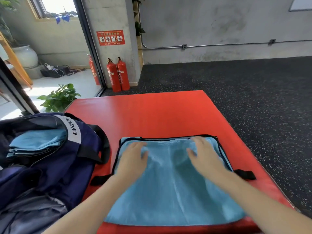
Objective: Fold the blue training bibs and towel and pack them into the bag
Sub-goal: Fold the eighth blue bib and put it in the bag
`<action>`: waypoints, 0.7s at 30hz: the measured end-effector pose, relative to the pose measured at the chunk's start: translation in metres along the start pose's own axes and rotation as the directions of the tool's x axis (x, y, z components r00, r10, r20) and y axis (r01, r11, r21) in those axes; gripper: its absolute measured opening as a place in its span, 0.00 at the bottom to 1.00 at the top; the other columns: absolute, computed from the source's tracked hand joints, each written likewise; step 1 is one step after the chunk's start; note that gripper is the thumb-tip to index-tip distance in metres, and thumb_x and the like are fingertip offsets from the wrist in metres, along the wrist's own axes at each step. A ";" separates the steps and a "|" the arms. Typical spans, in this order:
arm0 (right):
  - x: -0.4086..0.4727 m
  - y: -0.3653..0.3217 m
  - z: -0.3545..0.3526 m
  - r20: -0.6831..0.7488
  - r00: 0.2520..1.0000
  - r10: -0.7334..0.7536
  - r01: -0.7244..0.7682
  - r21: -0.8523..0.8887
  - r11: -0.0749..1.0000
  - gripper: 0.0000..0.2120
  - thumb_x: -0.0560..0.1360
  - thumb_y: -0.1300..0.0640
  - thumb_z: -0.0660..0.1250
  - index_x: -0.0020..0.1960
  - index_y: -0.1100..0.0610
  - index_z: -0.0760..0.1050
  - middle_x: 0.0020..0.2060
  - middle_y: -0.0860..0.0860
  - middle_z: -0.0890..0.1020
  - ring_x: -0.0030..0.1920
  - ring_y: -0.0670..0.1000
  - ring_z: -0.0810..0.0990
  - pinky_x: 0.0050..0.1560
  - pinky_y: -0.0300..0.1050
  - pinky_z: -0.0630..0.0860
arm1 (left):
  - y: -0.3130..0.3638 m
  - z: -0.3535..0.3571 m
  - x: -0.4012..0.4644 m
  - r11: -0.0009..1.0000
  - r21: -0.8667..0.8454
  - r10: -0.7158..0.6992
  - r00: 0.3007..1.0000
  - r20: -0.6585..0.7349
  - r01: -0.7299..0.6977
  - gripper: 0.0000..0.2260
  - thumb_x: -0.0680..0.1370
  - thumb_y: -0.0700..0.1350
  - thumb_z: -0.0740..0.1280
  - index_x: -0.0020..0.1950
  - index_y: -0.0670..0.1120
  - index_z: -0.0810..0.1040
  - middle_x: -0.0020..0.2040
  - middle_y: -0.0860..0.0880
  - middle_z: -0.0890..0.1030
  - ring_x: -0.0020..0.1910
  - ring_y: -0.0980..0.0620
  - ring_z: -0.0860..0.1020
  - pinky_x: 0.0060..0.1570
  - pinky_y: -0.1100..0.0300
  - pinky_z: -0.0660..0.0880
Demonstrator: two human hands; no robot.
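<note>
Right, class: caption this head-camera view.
Both hands flatten a blue bib on the red mat beside the bag.

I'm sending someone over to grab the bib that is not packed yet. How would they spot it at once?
Find the red mat on the dark floor. The bib lies flat on its near end, under both hands, right of the navy bag. Unlike the folded blue pieces inside the bag, it is spread out, with black trim.

One wide-angle head view only, looking forward and steeply down from just above the forearms, close over the red mat (160, 114); edges bowed by the lens, facing a grey wall (219, 22) and a glass door (55, 48) far left; no second view sharing the scene
</note>
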State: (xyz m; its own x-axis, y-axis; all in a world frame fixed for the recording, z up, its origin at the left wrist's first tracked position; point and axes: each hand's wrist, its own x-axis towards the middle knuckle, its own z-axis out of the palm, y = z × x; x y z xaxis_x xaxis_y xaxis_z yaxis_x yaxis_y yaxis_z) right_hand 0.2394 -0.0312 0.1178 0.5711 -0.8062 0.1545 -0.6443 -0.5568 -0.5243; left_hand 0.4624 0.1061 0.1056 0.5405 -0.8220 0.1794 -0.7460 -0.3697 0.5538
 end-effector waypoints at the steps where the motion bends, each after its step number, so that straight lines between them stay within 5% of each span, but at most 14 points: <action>1: -0.015 -0.011 0.010 0.045 0.999 -0.024 0.024 0.011 1.000 0.24 0.83 0.50 0.61 0.76 0.59 0.65 0.74 0.53 0.69 0.74 0.53 0.65 0.75 0.47 0.60 | 0.009 0.010 -0.013 0.999 -0.016 0.029 0.998 0.054 -0.028 0.17 0.81 0.49 0.65 0.70 0.47 0.74 0.68 0.48 0.76 0.69 0.48 0.72 0.70 0.53 0.66; 4: -0.053 -0.021 0.038 0.168 0.983 -0.071 0.085 -0.078 0.993 0.33 0.82 0.37 0.49 0.79 0.56 0.59 0.79 0.51 0.62 0.79 0.50 0.57 0.78 0.43 0.51 | 0.031 0.035 -0.053 0.992 0.075 0.089 0.977 0.193 -0.106 0.25 0.83 0.57 0.60 0.77 0.49 0.65 0.78 0.48 0.64 0.78 0.50 0.59 0.77 0.55 0.54; 7: -0.070 -0.006 0.042 0.198 0.974 -0.109 0.156 -0.239 0.958 0.44 0.74 0.28 0.33 0.82 0.50 0.54 0.81 0.48 0.55 0.81 0.49 0.49 0.77 0.43 0.40 | 0.033 0.045 -0.085 0.943 0.301 0.066 0.965 0.253 -0.144 0.34 0.78 0.69 0.41 0.82 0.56 0.52 0.83 0.48 0.49 0.81 0.49 0.44 0.78 0.51 0.40; 12: -0.081 0.044 0.009 0.165 0.986 -0.019 0.083 -0.393 0.916 0.52 0.68 0.24 0.23 0.83 0.49 0.49 0.82 0.47 0.51 0.81 0.49 0.46 0.79 0.46 0.40 | -0.022 0.021 -0.098 0.886 0.452 0.042 0.988 0.145 -0.104 0.45 0.71 0.75 0.30 0.82 0.56 0.53 0.82 0.44 0.53 0.81 0.44 0.50 0.78 0.47 0.48; 15: -0.086 0.066 -0.005 0.159 0.987 0.023 0.047 -0.423 0.905 0.51 0.69 0.24 0.24 0.83 0.50 0.46 0.82 0.48 0.49 0.81 0.47 0.45 0.79 0.43 0.40 | -0.050 0.001 -0.100 0.862 0.503 0.002 0.993 0.117 -0.061 0.47 0.72 0.74 0.29 0.81 0.52 0.58 0.81 0.44 0.59 0.81 0.45 0.55 0.77 0.48 0.54; 19: -0.089 0.067 -0.010 0.166 0.986 0.036 0.038 -0.424 0.905 0.42 0.76 0.27 0.35 0.83 0.50 0.44 0.82 0.47 0.47 0.81 0.46 0.43 0.78 0.42 0.39 | -0.052 -0.007 -0.101 0.870 0.493 -0.047 0.990 0.130 -0.023 0.52 0.67 0.75 0.23 0.83 0.52 0.53 0.83 0.48 0.52 0.82 0.49 0.48 0.78 0.48 0.49; 21: -0.085 0.067 -0.009 0.164 0.986 0.040 0.036 -0.436 0.899 0.44 0.74 0.26 0.32 0.83 0.50 0.44 0.82 0.48 0.47 0.81 0.47 0.43 0.80 0.44 0.40 | -0.048 -0.007 -0.098 0.869 0.494 -0.038 0.991 0.131 -0.032 0.53 0.66 0.75 0.21 0.83 0.52 0.50 0.83 0.47 0.50 0.82 0.49 0.45 0.78 0.49 0.48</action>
State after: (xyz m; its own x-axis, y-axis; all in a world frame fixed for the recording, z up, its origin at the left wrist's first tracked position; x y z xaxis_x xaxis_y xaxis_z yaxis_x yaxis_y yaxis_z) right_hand 0.1429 -0.0015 0.0765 0.6205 -0.7842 -0.0063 -0.7806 -0.6169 -0.1005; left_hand 0.4484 0.2075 0.0671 0.5129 -0.8570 0.0501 -0.8576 -0.5090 0.0738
